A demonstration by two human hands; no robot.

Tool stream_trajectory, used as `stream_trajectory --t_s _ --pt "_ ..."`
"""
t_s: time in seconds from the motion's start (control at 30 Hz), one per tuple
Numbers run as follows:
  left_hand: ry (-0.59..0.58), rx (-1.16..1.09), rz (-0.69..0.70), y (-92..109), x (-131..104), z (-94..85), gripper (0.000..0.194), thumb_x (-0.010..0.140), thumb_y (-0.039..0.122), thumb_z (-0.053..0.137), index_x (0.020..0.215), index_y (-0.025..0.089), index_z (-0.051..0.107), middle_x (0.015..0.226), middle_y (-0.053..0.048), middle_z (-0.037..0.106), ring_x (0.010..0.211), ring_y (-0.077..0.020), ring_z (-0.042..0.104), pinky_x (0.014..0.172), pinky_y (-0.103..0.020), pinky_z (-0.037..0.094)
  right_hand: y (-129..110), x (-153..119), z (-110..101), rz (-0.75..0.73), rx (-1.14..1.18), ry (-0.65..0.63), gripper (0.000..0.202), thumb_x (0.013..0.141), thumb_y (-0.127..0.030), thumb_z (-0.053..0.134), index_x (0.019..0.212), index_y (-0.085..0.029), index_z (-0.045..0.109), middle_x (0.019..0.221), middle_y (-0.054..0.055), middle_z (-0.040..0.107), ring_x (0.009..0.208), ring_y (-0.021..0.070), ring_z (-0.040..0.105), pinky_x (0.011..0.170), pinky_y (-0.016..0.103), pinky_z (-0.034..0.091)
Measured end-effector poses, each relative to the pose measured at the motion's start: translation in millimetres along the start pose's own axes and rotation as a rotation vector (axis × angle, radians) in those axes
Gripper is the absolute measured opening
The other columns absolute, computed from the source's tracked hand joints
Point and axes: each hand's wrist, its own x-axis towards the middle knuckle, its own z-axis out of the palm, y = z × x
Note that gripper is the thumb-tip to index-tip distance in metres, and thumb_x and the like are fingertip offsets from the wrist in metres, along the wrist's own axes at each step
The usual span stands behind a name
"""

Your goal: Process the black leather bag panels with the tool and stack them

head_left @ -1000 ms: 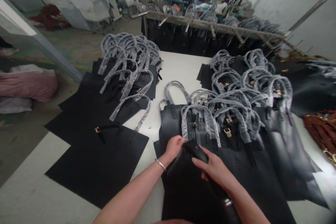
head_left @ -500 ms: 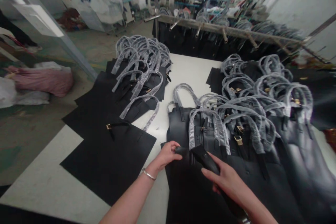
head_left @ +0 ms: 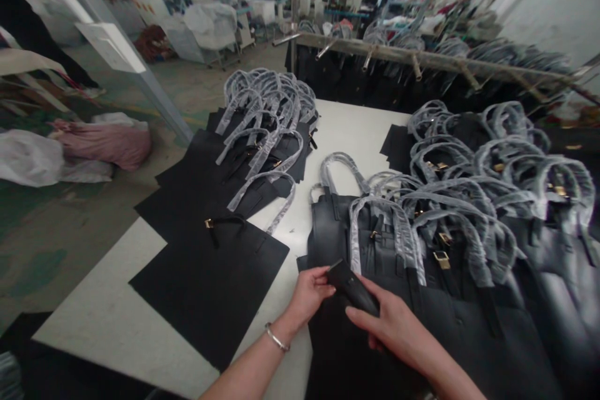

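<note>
My right hand (head_left: 391, 325) is wrapped round a smooth black handheld piece (head_left: 354, 290) with a flat, squared end. I cannot tell whether it is a tool or folded leather. My left hand (head_left: 307, 297), a silver bangle at its wrist, is closed in a pinch beside that squared end, on what seems to be the edge of a black leather-like bag panel (head_left: 337, 350). Both hands are over this panel, at the front of a pile. Just beyond them stand plastic-wrapped bag handles (head_left: 359, 237). A gold buckle (head_left: 441, 259) shows on a strap to the right.
Flat black panels with wrapped handles (head_left: 210, 281) are fanned out on the left of the white table (head_left: 112, 306). More black bags (head_left: 562, 250) crowd the right. A metal rack (head_left: 422, 57) hung with bags spans the back. A grey post (head_left: 164, 100) rises at the left.
The view has shifted left, so things sit further right. My left fingers have come up against the squared end of the black piece, which was a little apart from them before.
</note>
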Motion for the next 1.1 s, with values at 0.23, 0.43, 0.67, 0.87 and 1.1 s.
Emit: stream_trajectory --t_s 0.23,0.43,0.67,0.87,1.1 --pt "0.023 -0.056 -0.084 0 2 3.5 0.049 0.06 0.017 0.073 0.108 0.013 0.068 0.08 -0.006 0.072 0.062 -0.0146 0.062 0.058 -0.024 0.045 3 3 -13 -0.006 0.035 0.13 0.069 0.08 -0.038 0.062 0.142 -0.017 0.039 0.045 -0.007 0.056 0.039 0.0131 0.058 0.039 0.019 0.043" --pt "-0.02 0.027 -0.073 -5 2 5.9 0.044 0.063 0.013 0.068 0.107 0.012 0.067 0.081 -0.007 0.071 0.063 -0.0137 0.062 0.056 -0.021 0.042 9 2 -12 -0.023 0.053 -0.02 0.066 0.079 -0.036 0.063 0.14 -0.022 0.043 0.057 -0.005 0.063 0.04 0.011 0.059 0.039 0.018 0.044" --pt "0.328 0.679 0.288 17 25 2.2 0.038 0.072 0.005 0.053 0.108 0.017 0.061 0.108 -0.009 0.063 0.101 -0.0213 0.06 0.096 -0.039 0.044 20 6 -28 0.024 0.026 0.182 0.072 0.079 -0.041 0.063 0.143 -0.018 0.038 0.044 -0.007 0.057 0.039 0.0139 0.059 0.04 0.02 0.045" --pt "-0.018 0.993 0.547 34 82 55.7 0.03 0.085 0.007 0.047 0.11 0.02 0.058 0.109 -0.006 0.058 0.1 -0.0186 0.057 0.093 -0.033 0.045 52 -25 -42 0.113 0.017 0.277 0.073 0.08 -0.043 0.061 0.144 -0.018 0.036 0.044 -0.006 0.059 0.042 0.016 0.062 0.042 0.021 0.047" --pt "-0.574 1.697 0.865 33 157 89.2 0.017 0.089 0.01 0.047 0.097 0.017 0.06 0.113 -0.012 0.056 0.105 -0.024 0.051 0.083 -0.036 0.044 80 -59 -40 0.146 0.072 0.315 0.077 0.077 -0.036 0.062 0.146 -0.019 0.032 0.073 -0.001 0.071 0.047 0.0145 0.065 0.049 0.022 0.052"
